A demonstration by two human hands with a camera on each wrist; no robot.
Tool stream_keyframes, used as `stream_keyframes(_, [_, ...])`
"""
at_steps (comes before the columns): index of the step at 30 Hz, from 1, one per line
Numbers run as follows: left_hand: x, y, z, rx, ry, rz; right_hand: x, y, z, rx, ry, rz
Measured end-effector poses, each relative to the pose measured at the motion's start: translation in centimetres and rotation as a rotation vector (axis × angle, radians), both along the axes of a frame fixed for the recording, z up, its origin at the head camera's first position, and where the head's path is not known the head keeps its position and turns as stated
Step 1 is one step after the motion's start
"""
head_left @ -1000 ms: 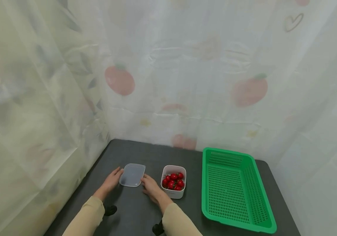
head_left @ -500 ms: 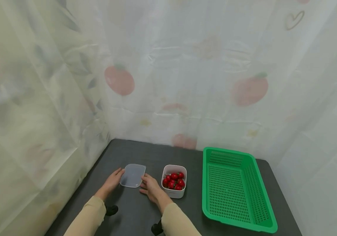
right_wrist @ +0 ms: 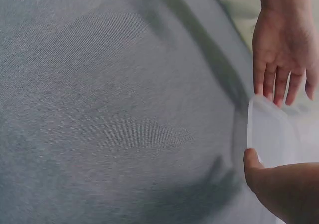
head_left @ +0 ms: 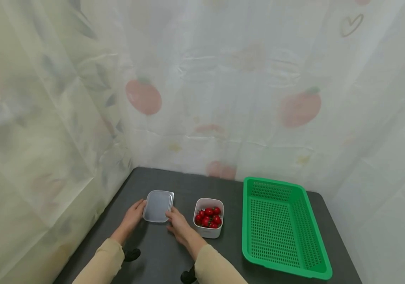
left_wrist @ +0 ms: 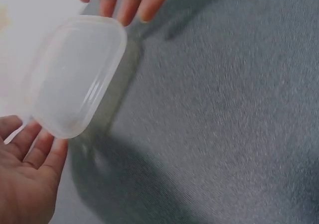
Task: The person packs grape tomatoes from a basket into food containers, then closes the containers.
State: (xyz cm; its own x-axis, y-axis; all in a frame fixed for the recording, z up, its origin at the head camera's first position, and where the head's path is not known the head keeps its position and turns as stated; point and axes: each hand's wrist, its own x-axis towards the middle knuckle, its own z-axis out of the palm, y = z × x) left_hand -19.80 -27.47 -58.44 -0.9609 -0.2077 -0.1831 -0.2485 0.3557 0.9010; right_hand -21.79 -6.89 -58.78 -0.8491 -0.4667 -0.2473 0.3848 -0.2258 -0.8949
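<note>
A translucent plastic lid [head_left: 158,206], square with rounded corners, is held tilted between the two hands above the dark tabletop. My left hand [head_left: 132,219] touches its left edge with fingers nearly straight, as the left hand [right_wrist: 284,55] in the right wrist view also shows. On the opposite edge, my right hand [head_left: 182,227] grips the lid, its thumb [right_wrist: 252,165] at the rim in the right wrist view; part of this grip is hidden. Right of that hand stands a white square container [head_left: 211,233], uncovered, with several red cherry tomatoes [head_left: 208,218] inside.
A large green perforated basket [head_left: 246,221] sits at the right of the dark table [head_left: 184,183]. Printed sheeting [head_left: 202,98] hangs behind the table and along both sides.
Both hands have raised and tilted the lid slightly, moving it a little away from me. The tomato container and the green basket have stayed in place.
</note>
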Motion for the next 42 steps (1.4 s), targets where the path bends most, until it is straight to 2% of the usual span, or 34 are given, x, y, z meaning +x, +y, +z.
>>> stream_keyframes(5, [-0.5,0.5,1.2,-0.034,0.113,0.009,-0.5,0.4,1.9,-0.018,0.065,0.01])
stream_keyframes(11, [-1.1,2.6,3.4,-0.034,0.277,0.035,-1.4,2.5,4.2,0.033,0.179,0.022])
stream_keyframes(16, [-1.2,5.2,5.4,0.038,0.377,0.002,-1.9,5.5,6.3,0.051,0.249,0.047])
stream_keyframes(20, [-0.4,7.9,7.9,0.083,0.426,-0.054,-2.2,8.0,7.4,0.069,0.289,0.054])
stream_keyframes(22, [-0.2,9.1,8.7,0.096,0.443,-0.077,-2.4,9.2,7.7,0.087,0.301,0.042])
stream_keyframes(25, [-0.9,10.1,7.6,0.113,0.461,-0.096,-2.7,10.7,7.9,0.129,0.322,0.002])
stream_keyframes(29, [-2.1,11.3,5.7,0.124,0.459,-0.097,-2.8,12.3,7.9,0.212,0.362,-0.107])
stream_keyframes(32, [-2.4,12.7,5.5,0.15,0.451,-0.094,-2.6,13.2,7.8,0.256,0.383,-0.219])
stream_keyframes(38, [-2.6,15.2,4.6,0.223,0.45,-0.081,-2.4,14.1,7.1,0.257,0.378,-0.424])
stream_keyframes(42, [-2.6,16.3,4.2,0.264,0.472,-0.056,-2.3,14.5,6.4,0.259,0.379,-0.505])
